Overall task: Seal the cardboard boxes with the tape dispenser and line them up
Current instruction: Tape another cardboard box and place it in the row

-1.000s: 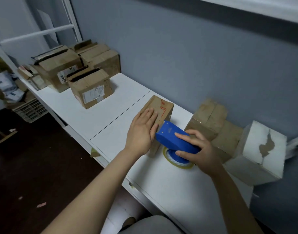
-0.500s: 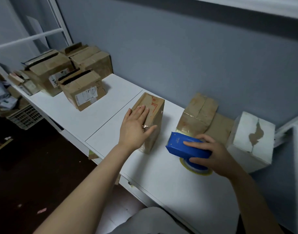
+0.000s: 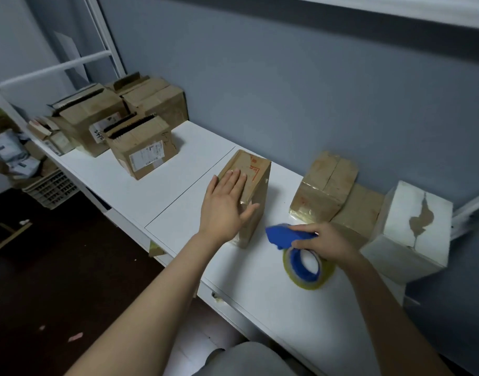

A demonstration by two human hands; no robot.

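Note:
A narrow brown cardboard box (image 3: 256, 172) stands on the white table (image 3: 300, 308) in the middle. My left hand (image 3: 226, 208) lies flat on its near side, fingers straight. To its right, my right hand (image 3: 323, 244) grips the blue tape dispenser (image 3: 283, 236), whose roll of clear tape (image 3: 307, 267) rests on the table. The dispenser is apart from the box. Against the wall at the right stand a taped brown box (image 3: 323, 189) and a white box (image 3: 412, 229) with torn paper.
Several cardboard boxes (image 3: 140, 150) with open or slit tops are grouped at the table's far left. A plastic crate (image 3: 52, 189) and clutter sit on the dark floor to the left. A white metal frame (image 3: 56, 67) rises at the far left.
My right hand pulled the dispenser away from the narrow box, to the right and toward me, and tilted it so the roll shows. My left hand stayed on the box.

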